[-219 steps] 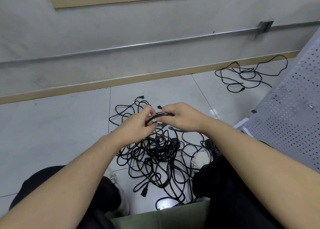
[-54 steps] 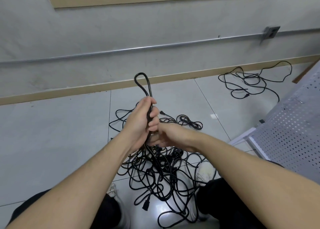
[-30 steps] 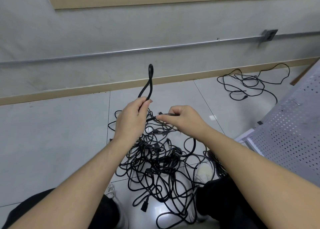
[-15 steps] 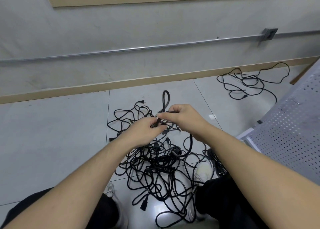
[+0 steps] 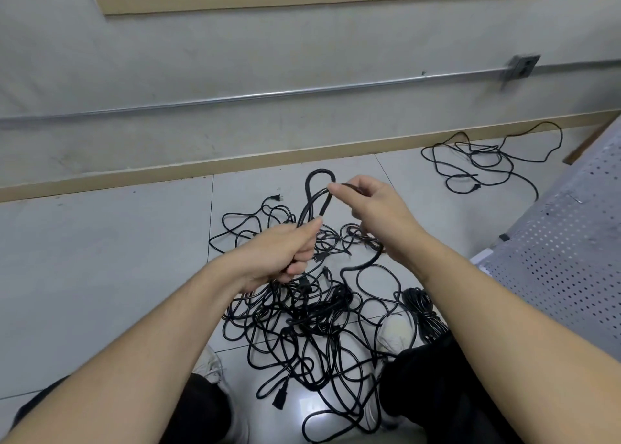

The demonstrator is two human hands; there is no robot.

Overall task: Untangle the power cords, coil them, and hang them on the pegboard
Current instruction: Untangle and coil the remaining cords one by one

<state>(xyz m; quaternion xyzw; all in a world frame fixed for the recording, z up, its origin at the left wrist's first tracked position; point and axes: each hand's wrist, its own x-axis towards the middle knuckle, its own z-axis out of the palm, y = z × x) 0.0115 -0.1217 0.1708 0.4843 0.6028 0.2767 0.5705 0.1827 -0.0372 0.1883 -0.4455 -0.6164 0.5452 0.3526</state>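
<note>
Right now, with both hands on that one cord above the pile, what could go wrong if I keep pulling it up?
1. The cord folded in the left hand and pinched by the right hand runs down into the tangled pile; pulling may tighten knots there.
2. Loops lie around the shoes; standing to reach the pegboard could snag a foot.
3. A loose plug may whip if dragged.

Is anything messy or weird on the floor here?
Yes. A big knot of black cords is heaped between the person's shoes, loops crossing everywhere. A second loose cord sprawls apart by the wall. The left hand grips a folded loop of cord; the right hand pinches another stretch. Nothing looks broken.
</note>
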